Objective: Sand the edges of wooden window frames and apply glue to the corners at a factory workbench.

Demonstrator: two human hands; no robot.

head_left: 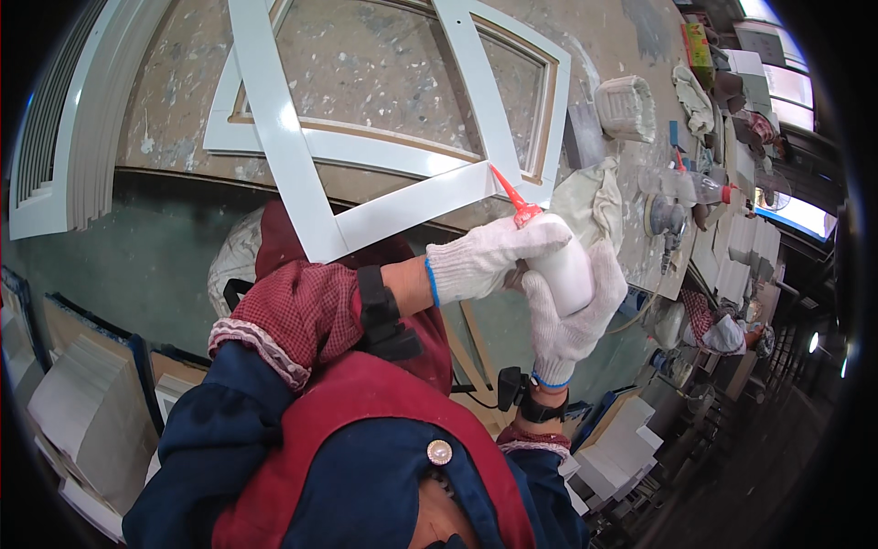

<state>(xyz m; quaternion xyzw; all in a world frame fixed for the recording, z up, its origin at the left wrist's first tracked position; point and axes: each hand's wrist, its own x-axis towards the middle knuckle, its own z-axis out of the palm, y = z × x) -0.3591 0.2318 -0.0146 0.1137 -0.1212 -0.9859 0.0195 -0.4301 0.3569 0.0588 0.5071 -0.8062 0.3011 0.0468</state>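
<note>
Sealant work sits right at the inner corner of the white frame (302, 146), which lies on the mottled desk (384, 64). Both gloved hands close around a white bottle (565, 273): the left hand (489, 256) wraps over its shoulder near the red nozzle (508, 194), and the right hand (572, 316) cups the body from below. Each grip is fully closed on the bottle, with no gap showing between fingers and plastic. The nozzle tip touches or nearly touches the joint where two frame bars meet; I cannot tell which.

Judging the risks: a hard squeeze from two hands at once would likely push out too much, leaving a bead that spills over the painted face of the frame. If the tip strays off the seam, the line smears onto clean white paint. The frame hangs partly past the desk edge, so pressing down through the nozzle might tip or shift it. Gloves dull the feel of the bottle, so pressure is harder to meter. A cloth (590, 197) lies just beside the corner, near enough to catch wet filler.
</note>
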